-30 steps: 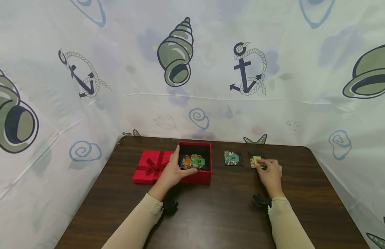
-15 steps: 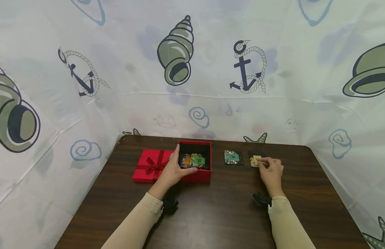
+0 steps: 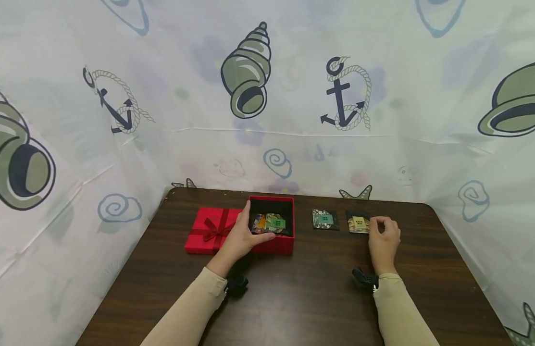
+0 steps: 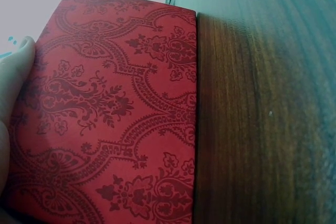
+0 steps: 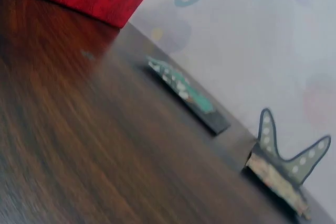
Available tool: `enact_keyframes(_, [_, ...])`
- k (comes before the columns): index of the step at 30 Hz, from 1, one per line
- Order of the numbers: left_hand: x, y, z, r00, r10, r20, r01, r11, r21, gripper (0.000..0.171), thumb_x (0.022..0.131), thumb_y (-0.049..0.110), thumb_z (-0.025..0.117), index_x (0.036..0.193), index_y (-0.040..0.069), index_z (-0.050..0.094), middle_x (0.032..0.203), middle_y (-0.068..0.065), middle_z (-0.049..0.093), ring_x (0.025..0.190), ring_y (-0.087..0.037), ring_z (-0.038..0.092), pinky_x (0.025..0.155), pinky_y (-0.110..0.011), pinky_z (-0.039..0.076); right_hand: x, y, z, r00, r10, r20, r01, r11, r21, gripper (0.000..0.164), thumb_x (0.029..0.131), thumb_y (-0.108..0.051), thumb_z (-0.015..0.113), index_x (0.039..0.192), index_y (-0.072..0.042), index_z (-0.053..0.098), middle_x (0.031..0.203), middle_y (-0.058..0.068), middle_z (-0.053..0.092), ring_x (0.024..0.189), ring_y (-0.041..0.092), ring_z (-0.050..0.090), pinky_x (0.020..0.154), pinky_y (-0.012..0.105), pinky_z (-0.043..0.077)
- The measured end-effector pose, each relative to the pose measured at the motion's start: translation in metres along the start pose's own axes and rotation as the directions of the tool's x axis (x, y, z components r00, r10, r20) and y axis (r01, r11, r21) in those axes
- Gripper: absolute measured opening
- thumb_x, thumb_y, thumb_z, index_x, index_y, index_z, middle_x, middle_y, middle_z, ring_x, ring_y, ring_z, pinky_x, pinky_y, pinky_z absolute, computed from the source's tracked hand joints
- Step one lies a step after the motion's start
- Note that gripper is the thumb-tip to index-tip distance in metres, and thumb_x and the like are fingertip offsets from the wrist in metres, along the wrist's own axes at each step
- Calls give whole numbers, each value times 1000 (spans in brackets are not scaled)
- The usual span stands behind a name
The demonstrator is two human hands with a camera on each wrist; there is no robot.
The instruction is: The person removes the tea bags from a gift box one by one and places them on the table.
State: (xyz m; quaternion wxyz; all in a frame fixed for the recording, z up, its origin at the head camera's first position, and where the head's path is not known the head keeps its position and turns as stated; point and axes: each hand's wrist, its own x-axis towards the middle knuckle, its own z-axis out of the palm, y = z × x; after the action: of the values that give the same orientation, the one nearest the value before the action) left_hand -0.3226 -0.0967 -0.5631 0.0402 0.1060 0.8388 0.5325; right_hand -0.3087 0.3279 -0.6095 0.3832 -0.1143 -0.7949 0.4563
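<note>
At the near left corner of an open red gift box (image 3: 273,247), my left hand (image 3: 238,240) holds on, its thumb over the front rim and its fingers along the left side. The left wrist view shows the patterned box wall (image 4: 105,103) with a thumb (image 4: 18,72) at its edge. Inside lie colourful packets (image 3: 270,223). My right hand (image 3: 384,242) is bent at the right edge of a flat black packet with a yellow label (image 3: 358,224), with no object seen in its fingers. A similar packet with a green label (image 3: 324,219) lies to the left.
The red lid (image 3: 211,230) with a ribbon bow lies left of the box, partly behind my left hand. Everything stands near the back of a dark wooden table (image 3: 310,298). A patterned cloth (image 3: 293,96) hangs behind the table's far edge.
My right hand has drawn back to the right, off the yellow-labelled packet, which now shows more fully. My left hand and the gift box stay in place.
</note>
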Motion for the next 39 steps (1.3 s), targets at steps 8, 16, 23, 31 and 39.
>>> enact_keyframes(8, [3,2,2,1000,-5,-7,5,1000,5,138,79,56,95,178,25,4,173,-19,30,153,-44,42,121,-69,44,-4,-13,8,997,-74,-9,74,993,88,17,108,-10,66,101,5,70,97,18,67,93,20,51,85,32,36])
enact_keyframes(16, [3,2,6,1000,-24,-10,24,1000,9,139,78,59,95,178,27,3,172,-18,31,152,-43,43,120,-68,45,-12,-58,9,991,-112,79,89,965,246,11,108,-11,69,103,-2,73,83,4,60,70,9,49,63,20,38])
enact_keyframes(23, [4,2,6,999,-34,-21,34,999,24,138,79,56,95,177,28,3,171,-20,32,149,-41,46,118,-68,47,-18,-141,16,965,-127,228,6,884,467,19,111,-17,65,108,1,71,78,7,58,66,13,54,58,23,43])
enact_keyframes(31, [5,0,6,1000,-13,-5,13,1000,26,137,81,58,93,177,28,1,172,-20,31,148,-42,46,119,-67,47,-41,-198,57,887,-169,429,-107,830,548,24,113,-24,62,110,0,69,75,18,53,65,40,51,58,36,49])
enact_keyframes(39, [2,-2,3,1000,10,-13,-10,1000,13,132,84,44,95,178,25,3,168,-21,34,143,-40,50,118,-63,49,-35,-211,108,763,-42,646,-386,772,506,31,111,-25,64,111,6,64,73,2,54,62,17,52,57,26,49])
